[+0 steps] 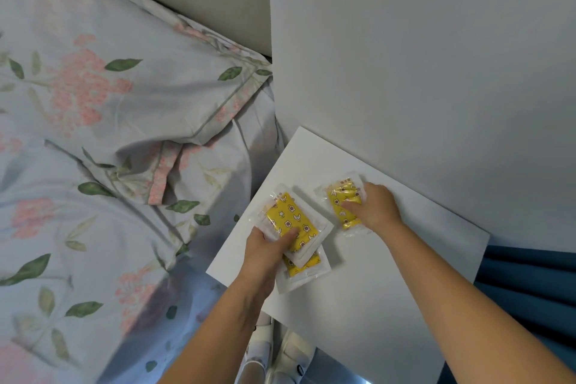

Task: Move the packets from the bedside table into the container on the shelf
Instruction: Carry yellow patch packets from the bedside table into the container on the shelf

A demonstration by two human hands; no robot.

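Three packets lay on the white bedside table [389,290], each a clear, glossy plastic sleeve around a yellow patterned insert printed with small stars, moons and flowers. The bottom packet [304,271] was mostly hidden beneath the upper packet [293,221], which overlapped it near the table's left edge; only its lower end showed. The left hand [265,246] gripped the upper packet, thumb curled across its yellow face and the other fingers out of sight beneath. The third packet [343,199] sat apart, nearer the wall, its crinkled film bunched under the right hand [374,206], whose curled fingers grasped it and covered its right half. The container and shelf could not be seen. The table top was smooth, flat and matte, its near corner cut off by the right forearm. A plain pale wall [420,56] rose behind it. To the left lay rumpled floral bedding [93,134], soft cotton with pink blooms and green leaves. Blue pleated fabric [530,274] showed past the table's right edge.
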